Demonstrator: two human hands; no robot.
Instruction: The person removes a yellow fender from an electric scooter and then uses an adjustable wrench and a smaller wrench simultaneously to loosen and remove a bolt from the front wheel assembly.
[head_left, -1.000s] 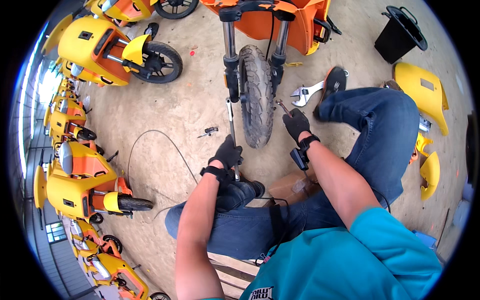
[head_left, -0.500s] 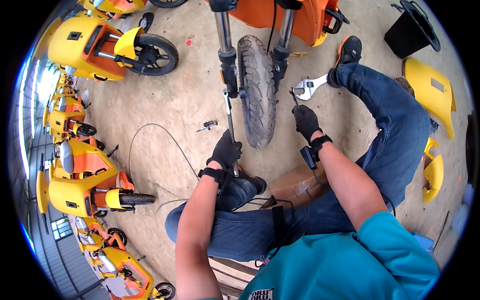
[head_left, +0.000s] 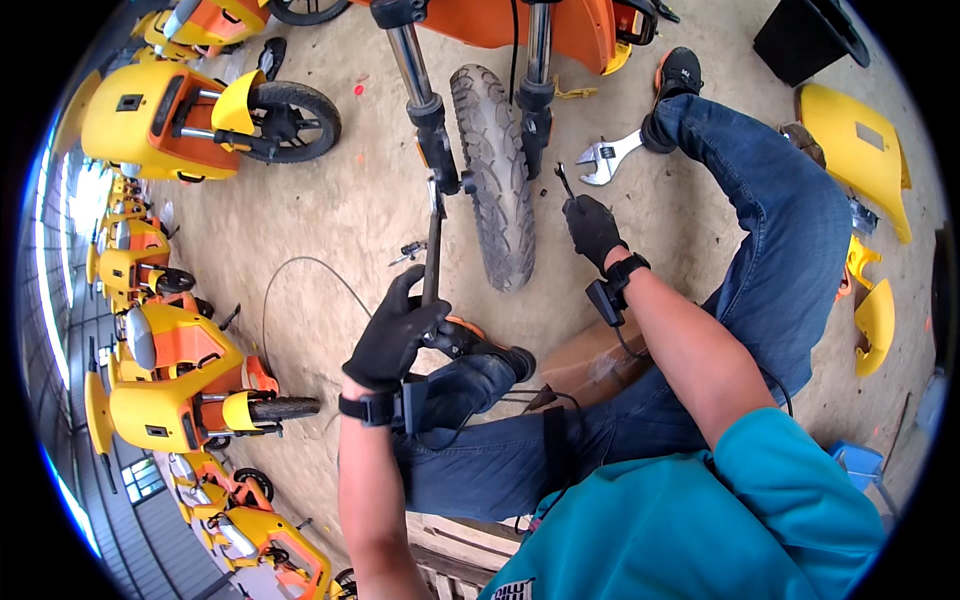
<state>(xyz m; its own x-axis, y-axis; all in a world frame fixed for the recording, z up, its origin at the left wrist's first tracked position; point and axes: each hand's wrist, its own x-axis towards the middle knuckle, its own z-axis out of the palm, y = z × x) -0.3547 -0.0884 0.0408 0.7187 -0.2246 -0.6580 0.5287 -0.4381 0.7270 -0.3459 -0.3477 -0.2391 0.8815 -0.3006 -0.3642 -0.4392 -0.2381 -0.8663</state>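
Observation:
A long metal ratchet wrench (head_left: 434, 245) stretches from the lower left fork leg to my black-gloved left hand (head_left: 392, 335). That hand closes around the handle's near end, its thumb side raised. The tool's head meets the axle area beside the scooter's front wheel (head_left: 492, 185); the exact contact is too small to tell. On the wheel's other side, my gloved right hand (head_left: 592, 228) grips a dark slim wrench (head_left: 565, 180), its end pointing up and apart from the fork. A silver adjustable wrench (head_left: 607, 160) lies on the floor just beyond it.
Above the wheel are the fork leg (head_left: 410, 70) and orange scooter body. A small tool (head_left: 408, 252) and thin cable (head_left: 300, 260) lie at left. Yellow scooters (head_left: 170, 120) line the left side. At right are a black bin (head_left: 805, 40) and yellow panels (head_left: 850, 150).
My left hand has slid toward the near end of the ratchet handle, its back turned more upward. My right hand's wrench has moved away from the adjustable wrench. The whole view has shifted slightly.

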